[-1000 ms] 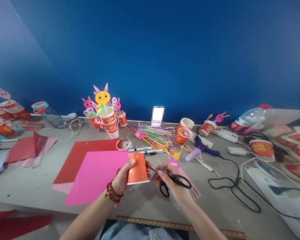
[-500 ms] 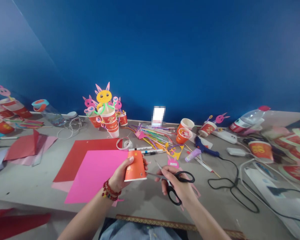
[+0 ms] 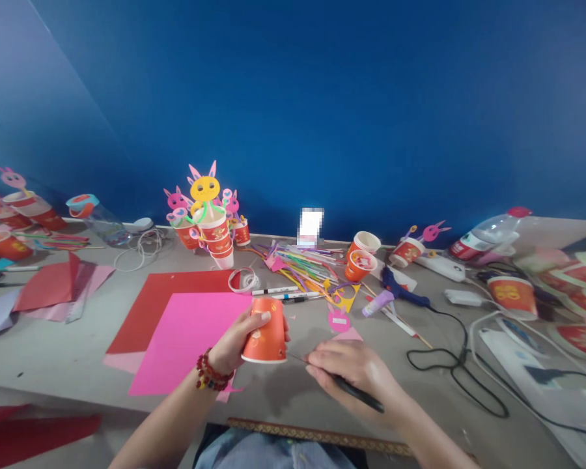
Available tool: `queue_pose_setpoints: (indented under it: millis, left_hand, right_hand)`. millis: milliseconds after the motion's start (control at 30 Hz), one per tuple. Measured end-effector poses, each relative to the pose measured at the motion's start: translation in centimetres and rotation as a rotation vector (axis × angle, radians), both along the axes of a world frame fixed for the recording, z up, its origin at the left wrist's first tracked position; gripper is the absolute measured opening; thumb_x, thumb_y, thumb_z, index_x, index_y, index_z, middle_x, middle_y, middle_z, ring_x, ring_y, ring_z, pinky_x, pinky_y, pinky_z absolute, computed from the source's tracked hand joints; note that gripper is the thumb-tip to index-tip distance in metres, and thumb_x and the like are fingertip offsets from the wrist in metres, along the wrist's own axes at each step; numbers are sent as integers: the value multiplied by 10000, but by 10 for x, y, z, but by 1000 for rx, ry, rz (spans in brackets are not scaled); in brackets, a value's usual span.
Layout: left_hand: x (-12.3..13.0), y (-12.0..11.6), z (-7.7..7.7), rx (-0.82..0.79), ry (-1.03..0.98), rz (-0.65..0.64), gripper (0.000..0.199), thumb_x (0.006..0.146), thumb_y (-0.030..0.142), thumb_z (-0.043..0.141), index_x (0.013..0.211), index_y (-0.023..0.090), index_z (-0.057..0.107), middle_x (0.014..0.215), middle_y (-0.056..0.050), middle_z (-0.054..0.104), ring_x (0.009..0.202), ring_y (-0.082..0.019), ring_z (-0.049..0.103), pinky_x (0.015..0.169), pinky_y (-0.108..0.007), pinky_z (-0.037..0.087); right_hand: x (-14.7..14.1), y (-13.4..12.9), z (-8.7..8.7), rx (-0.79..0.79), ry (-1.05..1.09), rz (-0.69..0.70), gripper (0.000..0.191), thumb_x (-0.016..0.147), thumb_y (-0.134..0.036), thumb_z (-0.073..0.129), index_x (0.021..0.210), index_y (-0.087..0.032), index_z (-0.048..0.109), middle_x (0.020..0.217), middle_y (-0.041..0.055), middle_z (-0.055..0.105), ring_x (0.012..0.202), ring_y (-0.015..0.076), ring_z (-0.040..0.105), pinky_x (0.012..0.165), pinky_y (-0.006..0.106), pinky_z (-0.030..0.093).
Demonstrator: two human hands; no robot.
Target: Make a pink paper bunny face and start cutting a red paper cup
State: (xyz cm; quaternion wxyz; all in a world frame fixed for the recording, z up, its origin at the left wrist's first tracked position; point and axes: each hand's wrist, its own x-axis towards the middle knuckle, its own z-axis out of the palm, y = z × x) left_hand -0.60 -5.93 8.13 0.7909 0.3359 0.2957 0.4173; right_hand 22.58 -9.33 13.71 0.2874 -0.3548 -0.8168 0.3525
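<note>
An orange paper cup (image 3: 265, 331) is held upside down, its white rim facing down, with my left hand (image 3: 235, 342) wrapped round its side. A small dark hole or mark shows low on the cup's right side, near the rim. My right hand (image 3: 354, 371) is closed round black-handled scissors (image 3: 354, 393), seen edge-on. Their thin blade points left at that mark; whether the tip touches the cup I cannot tell. Beneath my hands lies the grey table (image 3: 293, 391).
Pink paper (image 3: 185, 339) lies over red paper (image 3: 141, 306) to the left. Behind are coloured pipe cleaners (image 3: 303, 264), markers (image 3: 293, 296) and decorated stacked cups (image 3: 213, 234). To the right are a blue glue gun (image 3: 400, 290), its black cable (image 3: 461, 368) and a plastic bottle (image 3: 488, 234).
My right hand has turned the scissors edge-on, and their blades, earlier apart, now appear as one line. The cup has tilted slightly and moved a little lower in my left hand.
</note>
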Motion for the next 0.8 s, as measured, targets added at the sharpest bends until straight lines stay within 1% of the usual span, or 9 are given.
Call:
queue_pose_setpoints:
  millis: [67, 133, 233, 367, 433, 567, 633, 733, 800]
  left_hand:
    - [1, 0, 2, -5, 21, -4, 326, 813, 406, 677, 935, 104, 654, 864, -152, 710, 744, -253, 697, 644, -334, 562]
    - [1, -1, 3, -7, 32, -16, 309, 812, 393, 679, 929, 109, 647, 848, -145, 710, 751, -259, 698, 650, -345, 565]
    - [1, -1, 3, -20, 47, -16, 299, 802, 378, 690, 943, 123, 626, 853, -135, 709, 755, -263, 701, 654, -358, 569]
    - [0, -2, 3, -4, 64, -30, 336, 801, 360, 693, 1031, 137, 593, 900, -137, 703, 767, -267, 705, 651, -364, 568]
    - [0, -3, 4, 16, 70, -45, 360, 798, 342, 699, 1072, 141, 579, 900, -130, 697, 768, -267, 704, 656, -369, 567]
    - [0, -4, 9, 56, 90, -46, 401, 782, 298, 725, 1120, 164, 557, 856, -92, 688, 754, -249, 698, 652, -345, 556]
    - [0, -5, 11, 65, 103, -49, 422, 769, 288, 739, 1128, 173, 549, 849, -85, 687, 761, -248, 696, 659, -339, 548]
    - [1, -5, 13, 85, 121, -71, 444, 766, 283, 743, 1145, 183, 534, 841, -76, 682, 772, -255, 692, 664, -347, 539]
    - [0, -5, 13, 111, 136, -85, 446, 772, 273, 736, 1156, 189, 524, 839, -69, 677, 770, -252, 686, 657, -347, 534]
  right_hand:
    - [0, 1, 4, 107, -204, 70, 272, 959, -214, 460, 836, -204, 703, 716, 60, 678, 644, 171, 599, 600, 267, 374]
    - [0, 3, 6, 193, -313, 101, 295, 967, -206, 424, 843, -205, 691, 707, 53, 668, 622, 163, 589, 583, 265, 364]
    - [0, 5, 4, 278, -353, 100, 290, 962, -201, 422, 836, -208, 684, 681, 40, 652, 582, 151, 567, 555, 268, 332]
    - [-2, 6, 0, 320, -307, 89, 316, 967, -211, 417, 760, -223, 655, 607, 13, 615, 522, 141, 516, 541, 283, 284]
    - [-3, 6, 2, 296, -282, 122, 326, 968, -217, 410, 721, -223, 622, 574, 3, 585, 503, 140, 494, 539, 285, 274]
    - [-4, 8, 9, 176, -249, 208, 327, 968, -223, 398, 690, -214, 570, 565, 0, 546, 517, 142, 483, 549, 275, 292]
    - [-4, 9, 13, 115, -241, 228, 328, 965, -218, 397, 677, -209, 554, 568, -8, 537, 523, 133, 466, 556, 269, 300]
    - [-5, 10, 16, 4, -239, 209, 342, 947, -226, 434, 616, -200, 520, 552, -24, 525, 527, 117, 453, 561, 247, 327]
    - [-5, 10, 17, -116, -223, 175, 370, 929, -250, 472, 563, -196, 488, 513, -36, 511, 496, 104, 451, 531, 225, 344]
